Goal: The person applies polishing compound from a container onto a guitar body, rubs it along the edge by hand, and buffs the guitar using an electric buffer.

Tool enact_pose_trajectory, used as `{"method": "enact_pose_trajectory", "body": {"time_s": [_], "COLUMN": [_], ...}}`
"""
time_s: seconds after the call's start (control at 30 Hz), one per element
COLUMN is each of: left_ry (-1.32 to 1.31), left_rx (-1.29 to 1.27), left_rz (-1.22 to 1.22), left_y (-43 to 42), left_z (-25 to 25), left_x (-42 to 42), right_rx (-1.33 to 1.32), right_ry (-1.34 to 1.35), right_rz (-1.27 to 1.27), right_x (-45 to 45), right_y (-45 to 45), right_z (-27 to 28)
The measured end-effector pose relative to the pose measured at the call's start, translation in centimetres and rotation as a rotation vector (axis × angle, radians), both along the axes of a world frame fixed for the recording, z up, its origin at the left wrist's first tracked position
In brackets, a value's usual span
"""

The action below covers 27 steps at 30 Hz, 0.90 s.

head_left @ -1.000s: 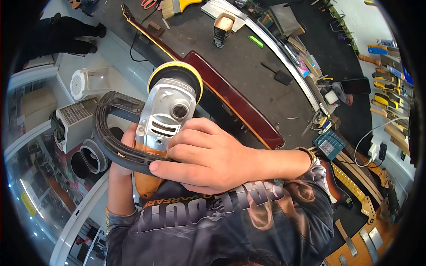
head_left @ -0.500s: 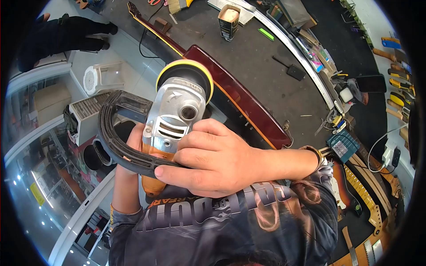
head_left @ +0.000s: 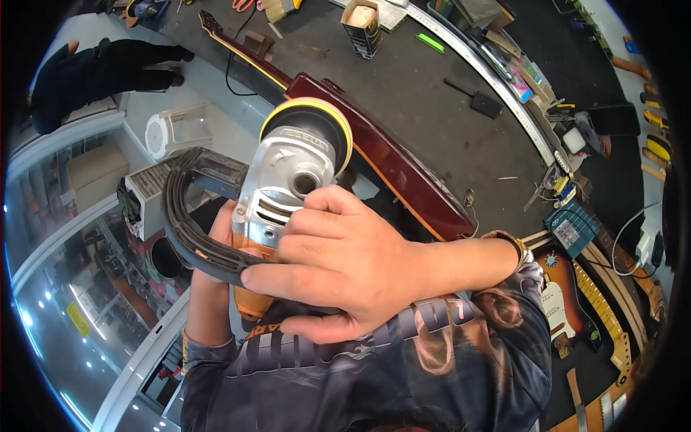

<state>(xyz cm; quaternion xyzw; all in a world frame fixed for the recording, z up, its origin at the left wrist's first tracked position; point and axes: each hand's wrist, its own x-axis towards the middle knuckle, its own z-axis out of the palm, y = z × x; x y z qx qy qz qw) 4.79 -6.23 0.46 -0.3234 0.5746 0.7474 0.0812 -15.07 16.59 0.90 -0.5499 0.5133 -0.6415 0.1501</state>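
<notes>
A polisher (head_left: 277, 173) with a silver head, an orange body and a yellow-rimmed round backing pad (head_left: 309, 129) is held up before my chest. My left hand (head_left: 222, 234) is closed around its orange body from the left, partly hidden behind the black loop handle (head_left: 198, 248). Over the right end of that handle lies my right hand (head_left: 338, 263), its fingers curled against the handle and the silver head, the thumb apart below. Just beyond the pad, a dark red electric guitar (head_left: 381, 155) stands edge-on along the bench side.
On the dark bench (head_left: 410, 93) are an open tin (head_left: 362, 29), a green strip (head_left: 430, 43) and a black flat-ended tool (head_left: 484, 104). A sunburst guitar (head_left: 568, 302) lies at right. Glass cabinets (head_left: 93, 237) stand at left. Another person (head_left: 101, 68) is at upper left.
My right thumb has come out from under the hand and now points apart from the fingers. The polisher stays nearly in place while the view has shifted slightly.
</notes>
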Motion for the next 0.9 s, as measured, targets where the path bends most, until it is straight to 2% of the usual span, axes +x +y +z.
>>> {"method": "enact_pose_trajectory", "body": {"time_s": [0.17,0.37,0.47,0.67,0.87,0.9], "left_ry": [0.064,-0.102,-0.044,-0.075,-0.085,-0.08], "left_rx": [0.045,0.069,0.144,0.1,-0.089,-0.033], "left_rz": [-0.041,-0.037,-0.088,-0.126,-0.2,-0.204], "left_y": [-0.5,-0.8,-1.1,-1.1,0.3,-0.2], "left_z": [-0.5,-0.2,-0.3,-0.2,0.3,0.1], "left_x": [-1.5,-3.0,-3.9,-4.8,-6.2,-6.0], "right_rx": [0.004,0.006,0.046,0.055,0.107,0.111], "right_ry": [-0.069,-0.131,-0.203,-0.202,-0.181,-0.182], "right_rz": [-0.081,-0.156,-0.165,-0.194,-0.17,-0.168], "right_x": [-0.1,0.3,0.1,0.0,-0.4,-0.4], "right_y": [-0.3,-0.3,0.1,0.1,0.5,0.5], "right_z": [0.0,-0.3,0.0,-0.3,-0.1,-0.1]}}
